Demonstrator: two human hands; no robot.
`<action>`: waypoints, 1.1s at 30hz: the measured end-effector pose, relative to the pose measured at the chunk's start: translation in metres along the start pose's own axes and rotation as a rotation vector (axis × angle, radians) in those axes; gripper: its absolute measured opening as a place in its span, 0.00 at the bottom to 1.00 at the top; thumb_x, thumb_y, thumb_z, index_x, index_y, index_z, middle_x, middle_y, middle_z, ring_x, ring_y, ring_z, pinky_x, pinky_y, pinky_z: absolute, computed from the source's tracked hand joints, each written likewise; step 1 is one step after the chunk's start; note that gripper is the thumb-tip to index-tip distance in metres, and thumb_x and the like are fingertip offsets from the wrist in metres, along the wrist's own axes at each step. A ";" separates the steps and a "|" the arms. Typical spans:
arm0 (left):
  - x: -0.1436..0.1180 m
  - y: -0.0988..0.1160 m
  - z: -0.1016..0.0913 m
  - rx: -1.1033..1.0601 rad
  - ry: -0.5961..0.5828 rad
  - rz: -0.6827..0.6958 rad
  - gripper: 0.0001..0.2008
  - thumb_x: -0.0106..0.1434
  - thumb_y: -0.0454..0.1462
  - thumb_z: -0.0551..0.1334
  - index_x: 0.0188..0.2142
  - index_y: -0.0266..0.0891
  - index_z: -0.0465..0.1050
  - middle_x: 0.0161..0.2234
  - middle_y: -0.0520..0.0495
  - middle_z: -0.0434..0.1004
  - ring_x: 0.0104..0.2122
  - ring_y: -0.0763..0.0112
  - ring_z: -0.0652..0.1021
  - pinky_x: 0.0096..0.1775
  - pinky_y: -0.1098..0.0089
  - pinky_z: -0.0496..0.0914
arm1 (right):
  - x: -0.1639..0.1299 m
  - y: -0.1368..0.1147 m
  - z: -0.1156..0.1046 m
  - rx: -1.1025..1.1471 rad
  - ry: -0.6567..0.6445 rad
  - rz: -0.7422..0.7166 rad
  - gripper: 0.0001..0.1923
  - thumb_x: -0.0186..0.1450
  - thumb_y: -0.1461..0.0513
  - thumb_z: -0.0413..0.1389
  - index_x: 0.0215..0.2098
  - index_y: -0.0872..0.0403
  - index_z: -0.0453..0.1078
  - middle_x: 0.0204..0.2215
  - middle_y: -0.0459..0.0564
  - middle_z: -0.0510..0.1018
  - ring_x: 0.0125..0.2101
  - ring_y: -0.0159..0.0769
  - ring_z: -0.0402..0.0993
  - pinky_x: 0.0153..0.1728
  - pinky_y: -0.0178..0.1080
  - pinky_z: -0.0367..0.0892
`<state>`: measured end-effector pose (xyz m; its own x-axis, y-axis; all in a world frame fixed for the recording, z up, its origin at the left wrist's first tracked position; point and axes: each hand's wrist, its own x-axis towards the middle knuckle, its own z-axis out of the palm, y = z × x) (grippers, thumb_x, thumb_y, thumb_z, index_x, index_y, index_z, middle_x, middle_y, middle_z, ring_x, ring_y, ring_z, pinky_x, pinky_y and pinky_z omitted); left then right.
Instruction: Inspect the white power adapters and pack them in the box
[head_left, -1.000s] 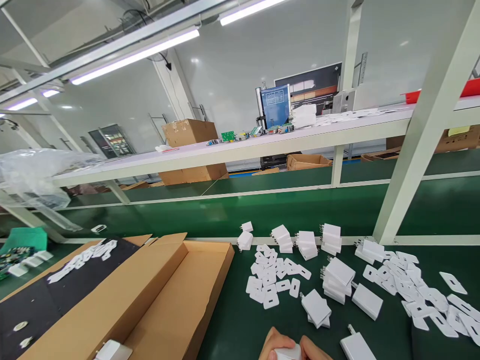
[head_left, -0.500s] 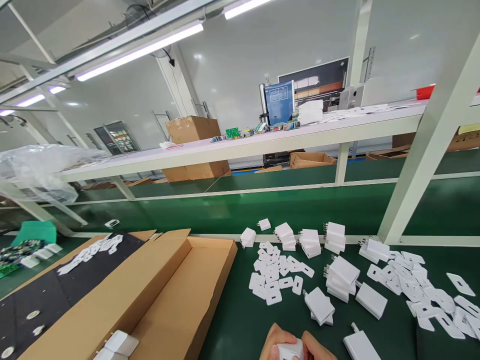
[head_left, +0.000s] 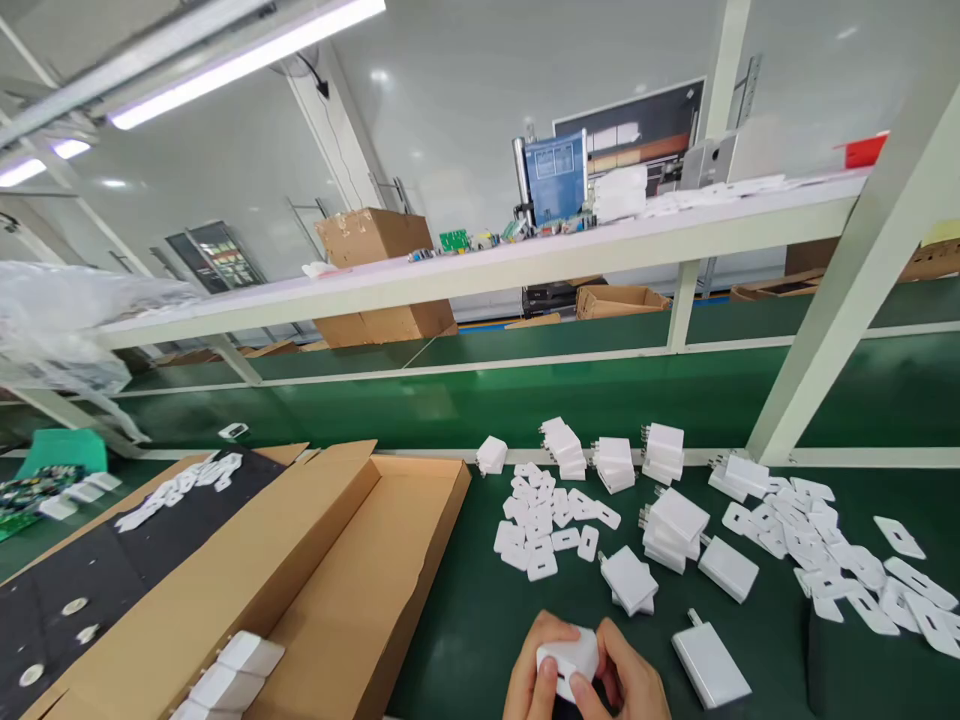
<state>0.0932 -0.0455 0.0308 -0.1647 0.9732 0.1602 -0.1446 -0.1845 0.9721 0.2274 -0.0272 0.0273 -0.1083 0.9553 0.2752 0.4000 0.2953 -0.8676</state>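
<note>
Near the bottom edge, my left hand [head_left: 529,672] and my right hand [head_left: 632,678] grip a white plug charger [head_left: 571,655] between them. Its near face shows a small dark slot, with fingertips of both hands pressed close to it. To the right of my right hand lies a longer white charger [head_left: 712,662], its prongs pointing away. Beyond my hands are stacked white chargers [head_left: 628,580] and a loose pile of flat white slotted plates [head_left: 541,530]. A second pile of such plates [head_left: 832,550] spreads out at the right.
A long cardboard tray [head_left: 375,560] stands left, with several white chargers [head_left: 229,680] along its inner wall. Beside it, a black sheet [head_left: 82,590] carries plates and round pieces. A slanted white post [head_left: 825,250] and raised shelf [head_left: 480,278] frame the far side.
My view has tipped down a little, so both hands and the held charger show more fully. A small charger on the green strip behind has shifted right, partly behind a stack.
</note>
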 end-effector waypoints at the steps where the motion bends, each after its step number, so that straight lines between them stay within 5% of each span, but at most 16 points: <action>1: 0.002 0.003 -0.006 0.015 -0.022 -0.017 0.25 0.74 0.58 0.58 0.45 0.41 0.83 0.41 0.41 0.79 0.42 0.57 0.78 0.46 0.62 0.73 | 0.001 -0.008 -0.004 -0.030 -0.005 -0.032 0.18 0.68 0.50 0.60 0.29 0.49 0.58 0.20 0.37 0.61 0.19 0.29 0.61 0.21 0.32 0.55; 7: 0.000 0.008 -0.019 0.029 -0.092 -0.077 0.24 0.76 0.56 0.56 0.49 0.41 0.80 0.47 0.42 0.76 0.46 0.59 0.75 0.48 0.65 0.71 | 0.004 -0.035 -0.011 -0.133 0.044 -0.075 0.16 0.63 0.54 0.63 0.30 0.48 0.58 0.23 0.38 0.66 0.21 0.30 0.64 0.22 0.33 0.59; 20: -0.005 0.016 -0.019 0.144 -0.206 -0.049 0.24 0.80 0.53 0.49 0.60 0.44 0.74 0.52 0.41 0.70 0.52 0.57 0.72 0.54 0.60 0.71 | 0.006 -0.030 -0.017 0.078 -0.097 0.060 0.18 0.75 0.48 0.51 0.34 0.50 0.64 0.25 0.40 0.65 0.25 0.32 0.62 0.26 0.34 0.59; 33: -0.003 0.007 -0.023 0.155 -0.185 0.040 0.19 0.79 0.50 0.54 0.53 0.45 0.78 0.45 0.44 0.72 0.45 0.60 0.72 0.46 0.63 0.70 | 0.003 -0.032 -0.016 0.020 -0.094 0.030 0.17 0.73 0.50 0.50 0.30 0.48 0.55 0.21 0.38 0.62 0.21 0.30 0.59 0.23 0.34 0.53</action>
<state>0.0705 -0.0530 0.0337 0.0161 0.9767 0.2139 0.0120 -0.2142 0.9767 0.2290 -0.0343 0.0625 -0.1822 0.9606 0.2100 0.3865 0.2664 -0.8830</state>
